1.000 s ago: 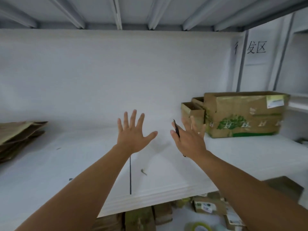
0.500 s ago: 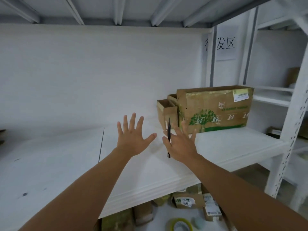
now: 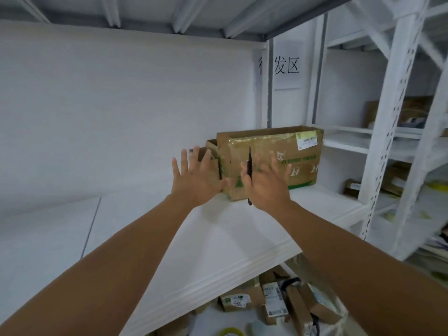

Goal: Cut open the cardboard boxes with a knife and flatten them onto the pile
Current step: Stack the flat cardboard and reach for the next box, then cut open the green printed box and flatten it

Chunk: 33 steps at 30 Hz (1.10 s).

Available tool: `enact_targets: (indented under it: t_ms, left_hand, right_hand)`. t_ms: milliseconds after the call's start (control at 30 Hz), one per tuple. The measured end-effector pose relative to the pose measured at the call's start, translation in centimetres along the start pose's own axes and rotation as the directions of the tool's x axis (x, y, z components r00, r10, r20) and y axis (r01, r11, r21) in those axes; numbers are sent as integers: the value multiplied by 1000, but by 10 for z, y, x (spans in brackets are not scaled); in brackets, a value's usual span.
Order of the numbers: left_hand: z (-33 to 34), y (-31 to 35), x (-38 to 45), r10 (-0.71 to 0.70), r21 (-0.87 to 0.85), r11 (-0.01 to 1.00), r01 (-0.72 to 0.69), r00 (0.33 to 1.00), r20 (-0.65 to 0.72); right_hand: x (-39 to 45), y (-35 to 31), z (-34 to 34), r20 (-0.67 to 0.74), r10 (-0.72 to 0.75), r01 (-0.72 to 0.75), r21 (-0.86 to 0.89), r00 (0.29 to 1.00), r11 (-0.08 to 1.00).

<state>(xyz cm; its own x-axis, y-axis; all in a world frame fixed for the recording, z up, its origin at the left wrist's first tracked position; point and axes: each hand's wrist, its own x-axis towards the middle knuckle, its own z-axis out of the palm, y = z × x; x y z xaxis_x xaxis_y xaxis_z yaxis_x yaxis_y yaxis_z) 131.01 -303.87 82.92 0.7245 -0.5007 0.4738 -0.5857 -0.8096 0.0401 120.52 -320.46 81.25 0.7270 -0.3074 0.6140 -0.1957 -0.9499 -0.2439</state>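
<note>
A large open cardboard box (image 3: 303,166) with green print and a shipping label stands at the back right of the white shelf (image 3: 218,236). Two smaller open boxes (image 3: 212,147) stand against its left side. My left hand (image 3: 194,183) is raised in front of the small boxes, fingers spread and straight, holding nothing. My right hand (image 3: 266,187) is up in front of the large box, fingers spread, with a thin dark knife (image 3: 249,163) pinched upright between thumb and palm. Whether either hand touches a box is unclear.
White perforated shelf uprights (image 3: 388,141) and more shelving with boxes stand to the right. Below the shelf, several small cardboard parcels (image 3: 274,301) and a tape roll (image 3: 230,332) lie on the floor. A paper sign (image 3: 287,66) hangs on the back wall.
The view has swung right, so the flattened pile at the left has left the frame. Both hands have moved forward and up, close to the boxes. The knife stays in my right hand.
</note>
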Motion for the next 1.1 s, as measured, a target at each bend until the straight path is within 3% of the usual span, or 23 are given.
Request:
enact_targets:
  t_ms: [200, 400, 500, 633, 833, 1100]
  left_hand:
    - [11, 49, 52, 123, -63, 990, -127, 990, -64]
    - [15, 64, 77, 170, -22, 985, -171, 985, -40]
    - [17, 64, 74, 189, 24, 982, -188, 981, -48]
    - [17, 69, 61, 264, 135, 960, -244, 951, -160]
    - [4, 75, 40, 339, 56, 941, -335, 919, -203]
    - [-41, 80, -1, 334, -24, 935, -353, 904, -267]
  right_hand:
    - [-1, 45, -6, -38, 53, -53, -3, 998, 999]
    - [-2, 68, 0, -36, 98, -98, -16, 995, 995]
    - [-1, 73, 3, -19, 112, -113, -48, 994, 992]
    - [-4, 72, 2, -26, 117, -119, -56, 993, 991]
    - [-19, 68, -12, -61, 160, -163, -53, 985, 985]
    - [-55, 62, -28, -37, 206, -207, -6, 978, 978]
